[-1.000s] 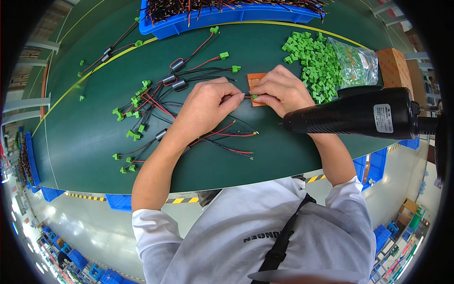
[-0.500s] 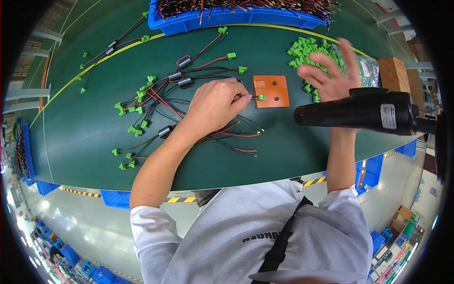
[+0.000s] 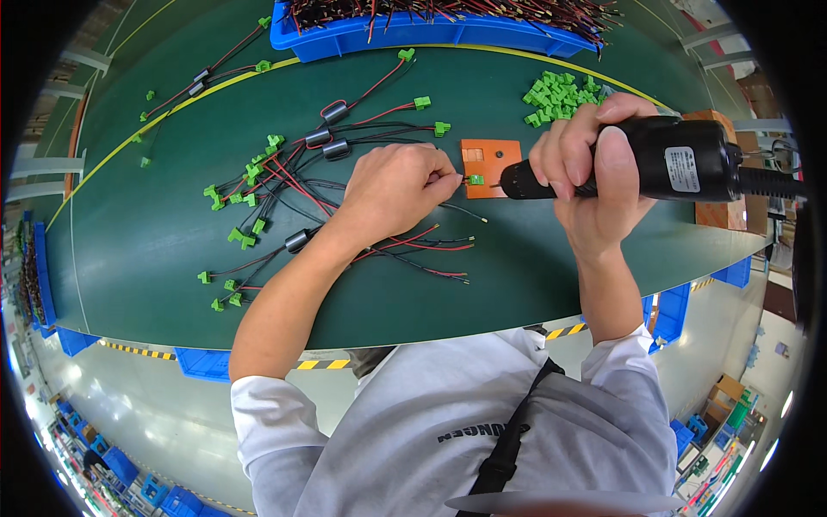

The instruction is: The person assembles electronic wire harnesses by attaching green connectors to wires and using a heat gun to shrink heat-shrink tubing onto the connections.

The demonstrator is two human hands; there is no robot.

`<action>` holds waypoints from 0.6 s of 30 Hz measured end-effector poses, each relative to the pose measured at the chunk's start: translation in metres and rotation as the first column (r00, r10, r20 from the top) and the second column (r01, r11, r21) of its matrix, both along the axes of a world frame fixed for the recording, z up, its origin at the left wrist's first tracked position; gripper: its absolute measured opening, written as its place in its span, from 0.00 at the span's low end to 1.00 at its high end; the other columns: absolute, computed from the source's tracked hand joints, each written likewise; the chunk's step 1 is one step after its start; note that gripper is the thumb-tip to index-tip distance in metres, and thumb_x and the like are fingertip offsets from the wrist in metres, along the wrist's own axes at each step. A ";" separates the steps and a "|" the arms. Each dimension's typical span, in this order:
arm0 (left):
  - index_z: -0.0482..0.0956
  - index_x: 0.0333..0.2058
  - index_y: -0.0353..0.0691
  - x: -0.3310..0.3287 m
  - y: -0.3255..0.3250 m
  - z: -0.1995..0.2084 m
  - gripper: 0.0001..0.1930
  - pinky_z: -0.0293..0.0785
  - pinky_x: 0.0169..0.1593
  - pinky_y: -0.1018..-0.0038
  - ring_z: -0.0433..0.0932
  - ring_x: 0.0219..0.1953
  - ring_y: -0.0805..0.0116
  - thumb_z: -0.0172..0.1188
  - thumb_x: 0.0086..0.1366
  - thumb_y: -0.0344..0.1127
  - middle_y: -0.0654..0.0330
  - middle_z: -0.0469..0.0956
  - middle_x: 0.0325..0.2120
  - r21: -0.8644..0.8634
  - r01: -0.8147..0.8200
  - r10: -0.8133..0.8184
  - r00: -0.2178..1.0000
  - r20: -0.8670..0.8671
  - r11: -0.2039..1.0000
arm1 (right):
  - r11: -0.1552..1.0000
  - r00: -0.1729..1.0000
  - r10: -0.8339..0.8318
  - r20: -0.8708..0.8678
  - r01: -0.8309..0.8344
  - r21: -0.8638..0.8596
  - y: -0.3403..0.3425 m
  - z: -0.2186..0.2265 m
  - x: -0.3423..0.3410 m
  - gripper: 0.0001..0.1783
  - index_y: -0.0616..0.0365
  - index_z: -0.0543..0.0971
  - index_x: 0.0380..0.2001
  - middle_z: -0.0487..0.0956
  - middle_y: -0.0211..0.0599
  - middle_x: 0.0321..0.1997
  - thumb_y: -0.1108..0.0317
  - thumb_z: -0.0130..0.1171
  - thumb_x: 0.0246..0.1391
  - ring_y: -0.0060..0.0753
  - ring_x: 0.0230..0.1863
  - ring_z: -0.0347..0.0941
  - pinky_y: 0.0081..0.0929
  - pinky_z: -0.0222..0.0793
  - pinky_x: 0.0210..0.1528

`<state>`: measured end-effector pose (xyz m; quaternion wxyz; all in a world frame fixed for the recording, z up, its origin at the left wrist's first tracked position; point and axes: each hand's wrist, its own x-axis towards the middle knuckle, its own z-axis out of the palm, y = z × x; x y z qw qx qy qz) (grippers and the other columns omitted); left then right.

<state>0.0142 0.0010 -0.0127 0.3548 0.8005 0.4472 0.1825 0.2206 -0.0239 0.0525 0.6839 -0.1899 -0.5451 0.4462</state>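
My right hand [image 3: 594, 168] is wrapped round a black electric screwdriver [image 3: 663, 146], its bit pointing left. The tip of the bit is beside a small green terminal connector [image 3: 476, 180]; whether they touch is hard to tell. That connector sits on an orange fixture plate [image 3: 512, 153]. Fingers of my left hand [image 3: 398, 185] are pinched at the plate's left edge on a thin wire, of which a short piece shows going into the connector. Left of that hand lie wire harnesses with dark cylinders [image 3: 336, 149] and green connectors [image 3: 252, 172] at their ends.
A heap of loose green connectors [image 3: 556, 96] lies beyond the plate. At the far edge stands a blue bin [image 3: 413, 33] full of red and black wires. A cardboard box [image 3: 722, 211] is at the right, behind the screwdriver, whose cord [image 3: 771, 182] runs off right.
My right hand was open behind the hanging screwdriver; now it grips it and has brought it left to the plate. My left hand stays by the connector.
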 end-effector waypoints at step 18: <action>0.86 0.31 0.38 0.000 -0.001 -0.001 0.10 0.75 0.36 0.58 0.81 0.30 0.52 0.66 0.65 0.39 0.57 0.83 0.27 0.022 -0.007 0.007 1.000 0.000 1.000 | 0.990 0.990 0.139 0.020 -0.139 -0.021 0.015 -0.007 -0.013 0.11 0.59 0.69 0.47 0.70 0.35 0.20 0.78 0.56 0.63 0.20 0.15 0.60 0.25 0.60 0.17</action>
